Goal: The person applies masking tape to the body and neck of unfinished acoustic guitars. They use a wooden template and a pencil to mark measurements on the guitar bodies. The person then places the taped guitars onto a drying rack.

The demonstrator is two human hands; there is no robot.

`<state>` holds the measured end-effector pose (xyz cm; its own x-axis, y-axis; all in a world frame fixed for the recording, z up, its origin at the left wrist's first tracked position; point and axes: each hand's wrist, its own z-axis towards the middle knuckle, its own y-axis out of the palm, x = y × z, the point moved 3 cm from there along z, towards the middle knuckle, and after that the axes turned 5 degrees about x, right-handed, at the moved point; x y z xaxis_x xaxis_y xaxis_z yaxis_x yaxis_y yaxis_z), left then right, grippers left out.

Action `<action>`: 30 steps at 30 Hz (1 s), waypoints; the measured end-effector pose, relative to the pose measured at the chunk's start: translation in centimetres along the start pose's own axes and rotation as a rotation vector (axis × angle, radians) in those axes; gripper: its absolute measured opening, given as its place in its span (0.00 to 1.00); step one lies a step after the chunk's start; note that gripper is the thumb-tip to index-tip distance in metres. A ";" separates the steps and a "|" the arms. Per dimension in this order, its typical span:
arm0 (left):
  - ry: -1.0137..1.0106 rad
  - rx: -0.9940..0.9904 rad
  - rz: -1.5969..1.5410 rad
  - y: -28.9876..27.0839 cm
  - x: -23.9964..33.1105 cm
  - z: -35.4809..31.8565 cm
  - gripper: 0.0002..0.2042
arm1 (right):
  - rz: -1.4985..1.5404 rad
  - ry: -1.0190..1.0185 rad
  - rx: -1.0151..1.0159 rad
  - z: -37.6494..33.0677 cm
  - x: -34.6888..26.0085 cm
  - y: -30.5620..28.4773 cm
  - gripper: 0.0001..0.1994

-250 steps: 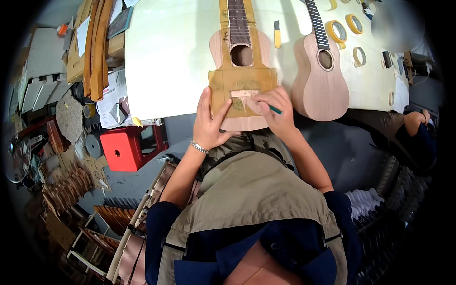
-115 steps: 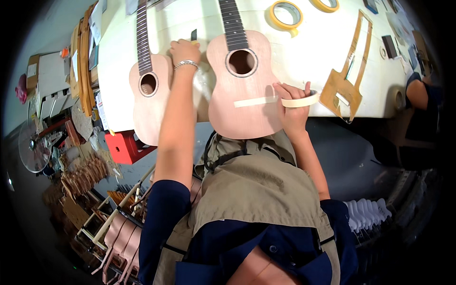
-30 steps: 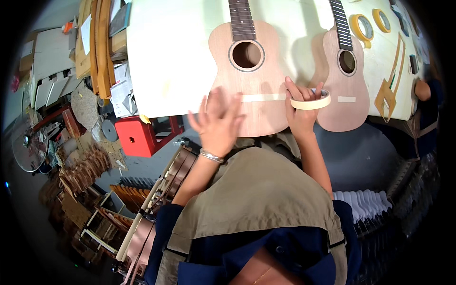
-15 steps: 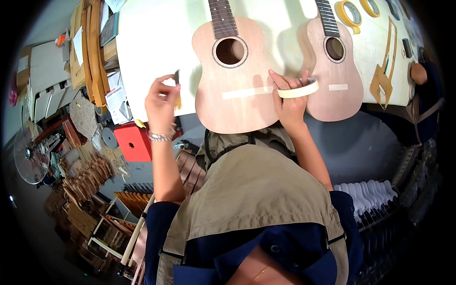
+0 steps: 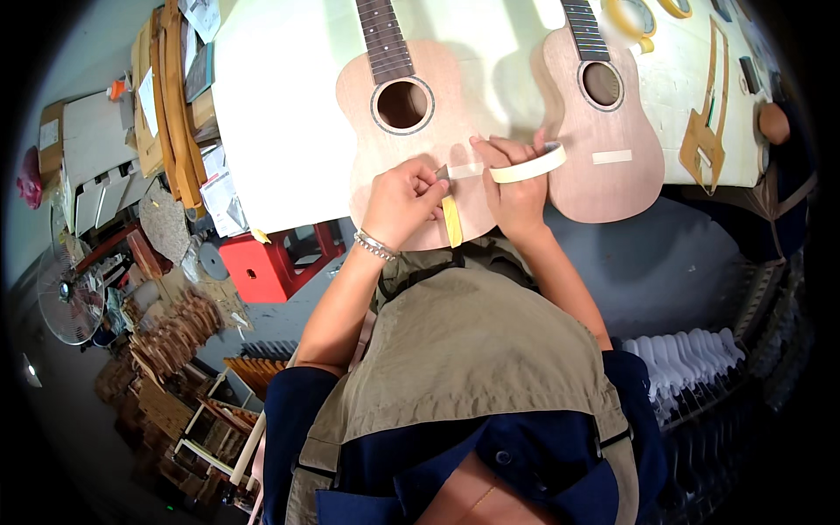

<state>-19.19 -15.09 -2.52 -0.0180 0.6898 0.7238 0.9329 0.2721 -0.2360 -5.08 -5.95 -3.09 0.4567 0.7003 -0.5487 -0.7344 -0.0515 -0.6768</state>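
Observation:
An unfinished ukulele (image 5: pixel 429 79) of pale wood lies on the table before me, its lower end at my apron. My left hand (image 5: pixel 404 203) is closed on a small knife (image 5: pixel 451 219) with a dark blade and a yellow handle, over the lower body. A strip of masking tape (image 5: pixel 465 171) crosses the top below the sound hole, partly hidden by my left hand. My right hand (image 5: pixel 518 197) rests at the strip's right end, a roll of masking tape (image 5: pixel 530 166) hooped round its fingers. To the right lies a second ukulele (image 5: pixel 612 188) with its own tape strip (image 5: pixel 612 157).
Yellow tape rolls (image 5: pixel 632 19) and a wooden template (image 5: pixel 703 147) lie on the table's (image 5: pixel 280 131) right part. Another person's arm (image 5: pixel 773 123) is at the right edge. A red stool (image 5: pixel 254 267) stands below left, near a fan (image 5: pixel 70 297) and stacked wood parts.
My left hand has moved right with the knife, from beside the ukulele to over its lower body. My right hand keeps its place by the strip. The whole view has shifted slightly.

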 end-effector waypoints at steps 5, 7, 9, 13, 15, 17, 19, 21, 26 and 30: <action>0.063 0.019 -0.071 0.3 -0.6 0.4 0.06 | 1.005 -0.169 -0.193 -1.3 -5.1 -2.1 0.11; 0.023 0.000 -0.164 0.0 -0.1 -0.1 0.03 | 0.587 -0.464 -0.068 0.6 -1.8 -4.6 0.13; 0.070 0.048 -0.147 -2.8 -0.6 1.6 0.04 | 0.033 -0.197 0.146 5.6 5.1 -7.1 0.13; 0.389 0.582 -0.032 -14.2 2.0 8.3 0.08 | -0.413 0.285 0.068 11.9 25.3 -13.3 0.16; 0.330 0.693 0.221 -18.6 0.0 12.3 0.10 | -0.495 0.364 -0.091 13.0 33.2 -12.2 0.18; 0.319 0.712 0.660 -19.1 -0.9 16.2 0.14 | -0.633 0.304 -0.077 14.3 36.9 -14.3 0.20; 0.333 0.816 0.681 -17.5 1.0 17.9 0.26 | -0.668 0.163 0.078 16.7 34.8 -14.1 0.23; 0.371 0.757 0.496 -11.2 7.2 17.0 0.30 | -0.369 0.071 0.071 19.3 30.6 -11.9 0.21; 0.254 0.756 0.794 -6.1 10.7 19.4 0.38 | -0.108 -0.693 -0.226 22.7 23.0 -2.6 0.18; 0.392 0.699 0.731 -7.0 12.6 15.2 0.40 | 0.002 -1.075 -0.425 25.0 20.1 0.6 0.03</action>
<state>-31.42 1.91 -1.66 0.6912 0.6115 0.3852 0.2576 0.2896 -0.9219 -8.90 25.89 -2.26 -0.3576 0.9338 0.0129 -0.4129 -0.1457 -0.8990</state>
